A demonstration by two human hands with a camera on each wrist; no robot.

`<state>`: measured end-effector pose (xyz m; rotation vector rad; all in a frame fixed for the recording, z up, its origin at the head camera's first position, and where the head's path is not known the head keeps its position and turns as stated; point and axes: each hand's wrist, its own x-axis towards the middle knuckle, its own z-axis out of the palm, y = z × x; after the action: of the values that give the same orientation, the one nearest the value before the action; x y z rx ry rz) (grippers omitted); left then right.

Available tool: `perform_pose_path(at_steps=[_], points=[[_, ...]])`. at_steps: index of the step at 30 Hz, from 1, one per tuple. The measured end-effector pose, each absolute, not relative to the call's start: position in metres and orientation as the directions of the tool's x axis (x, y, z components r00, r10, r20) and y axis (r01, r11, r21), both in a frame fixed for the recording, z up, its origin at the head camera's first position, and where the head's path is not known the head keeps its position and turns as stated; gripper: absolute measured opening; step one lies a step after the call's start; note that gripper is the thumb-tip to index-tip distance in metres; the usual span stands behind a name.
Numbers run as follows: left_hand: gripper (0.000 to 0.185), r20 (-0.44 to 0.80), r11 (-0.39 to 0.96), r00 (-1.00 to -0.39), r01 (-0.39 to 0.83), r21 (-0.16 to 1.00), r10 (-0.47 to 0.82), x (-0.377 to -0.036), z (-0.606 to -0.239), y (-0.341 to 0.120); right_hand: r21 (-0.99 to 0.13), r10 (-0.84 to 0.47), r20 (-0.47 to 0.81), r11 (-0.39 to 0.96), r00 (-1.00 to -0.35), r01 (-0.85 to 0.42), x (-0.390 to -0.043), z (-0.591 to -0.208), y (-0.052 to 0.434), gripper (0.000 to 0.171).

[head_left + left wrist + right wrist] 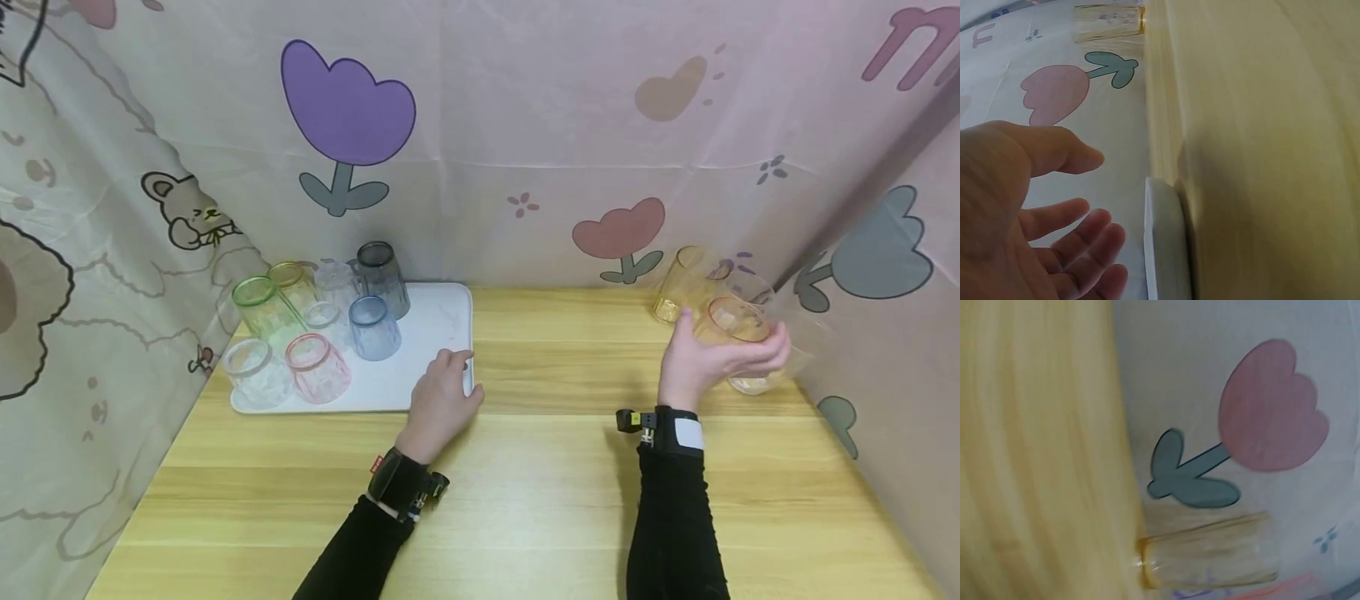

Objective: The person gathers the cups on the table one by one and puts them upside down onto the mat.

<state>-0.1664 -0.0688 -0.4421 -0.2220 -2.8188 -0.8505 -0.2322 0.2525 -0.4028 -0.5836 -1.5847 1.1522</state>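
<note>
Grasping a peach-tinted glass (738, 320) between thumb and curved fingers, the right hand (696, 364) is near the back right corner of the table (555, 500); whether the base of that glass touches the table cannot be told. A tall yellow glass (677, 285) stands just beside it, by the table's back edge, and a clear glass (752, 385) shows partly behind the fingers, toward the table's right edge.

The left hand (442, 398) grips nothing, its fingers loosely bent, at the right edge of a white tray (438, 312); contact with that edge is unclear. The tray lies at the table's back left corner. Along its back are a green glass (260, 307), a yellow glass (297, 286) and a dark glass (384, 282); a blue glass (377, 332) sits nearer its middle, a pink glass (321, 372) near its front edge.
</note>
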Motion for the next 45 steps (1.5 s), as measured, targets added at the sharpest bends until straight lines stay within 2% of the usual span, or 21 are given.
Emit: perform_pose_path(at_steps=[8,18,25,37,45], points=[[0.053,0.093,0.837,-0.988,0.152,0.525,0.121,-0.165,-0.448,-0.069,-0.964,0.889,0.263,0.256,-0.374,-0.069,-0.237,-0.422,0.271,0.112],[0.053,0.070,0.843,-0.984,0.176,0.509,0.163,-0.166,-0.453,-0.069,-0.982,0.894,0.180,0.187,-0.411,-0.022,-0.240,-0.434,0.279,0.110],[0.050,0.092,0.840,-0.981,0.194,0.506,0.171,-0.165,-0.452,-0.069,-0.981,0.889,0.163,0.191,-0.428,0.023,-0.244,-0.441,0.286,0.105],[0.050,0.089,0.847,-0.980,0.198,0.494,0.177,-0.164,-0.450,-0.069,-0.975,0.873,0.190,0.222,-0.450,0.019,-0.246,-0.447,0.291,0.101],[0.046,0.096,0.848,-0.979,0.202,0.489,0.177,-0.164,-0.450,-0.069,-0.980,0.871,0.167,0.197,-0.462,0.017,-0.244,-0.447,0.291,0.099]])
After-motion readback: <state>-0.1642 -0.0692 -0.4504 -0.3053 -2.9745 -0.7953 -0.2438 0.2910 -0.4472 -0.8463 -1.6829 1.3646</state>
